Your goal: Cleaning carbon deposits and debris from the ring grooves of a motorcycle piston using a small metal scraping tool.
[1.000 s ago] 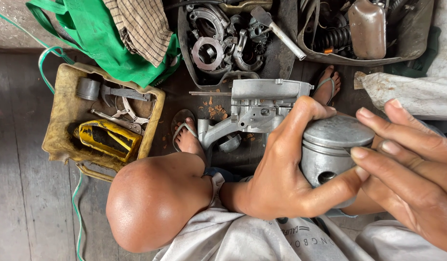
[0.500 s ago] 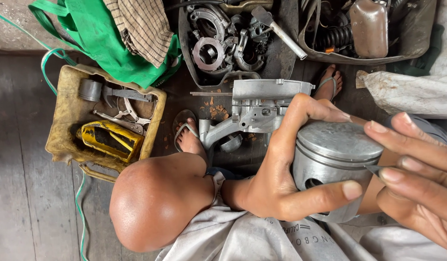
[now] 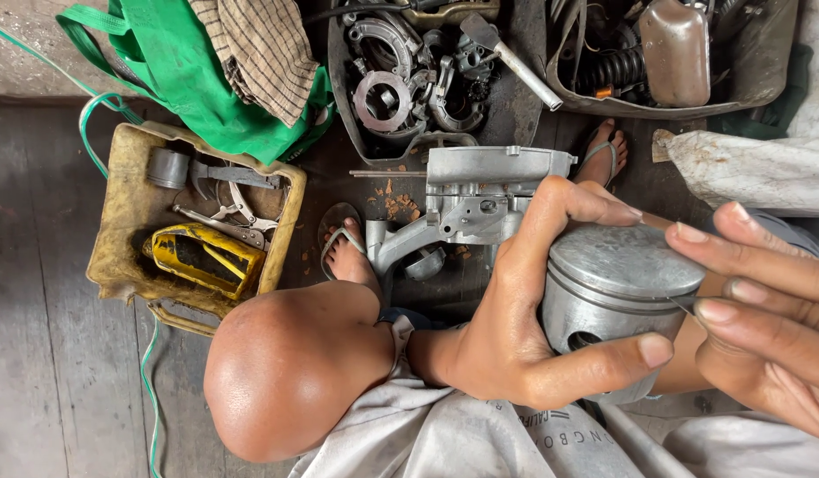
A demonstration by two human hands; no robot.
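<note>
Hiding the piston's [image 3: 618,292] lower skirt, left hand [image 3: 516,327] fingers [image 3: 595,363].

The right hand [image 3: 764,310] runs off the right edge, so its palm and wrist are out of sight, and whatever thin thing its fingertips pinch against the piston [image 3: 618,296] is too small to make out. The left hand [image 3: 533,327] covers the piston's near side, and the piston's lower skirt is lost behind the thumb. The grey engine casting [image 3: 480,199] is partly hidden behind that hand and the knee [image 3: 285,372]. The tray of metal parts [image 3: 516,115] and the dark tub [image 3: 764,80] are cut off by the top edge, their contents a jumble hard to tell apart. The tools in the yellow box [image 3: 117,230] overlap and stay unclear.
</note>
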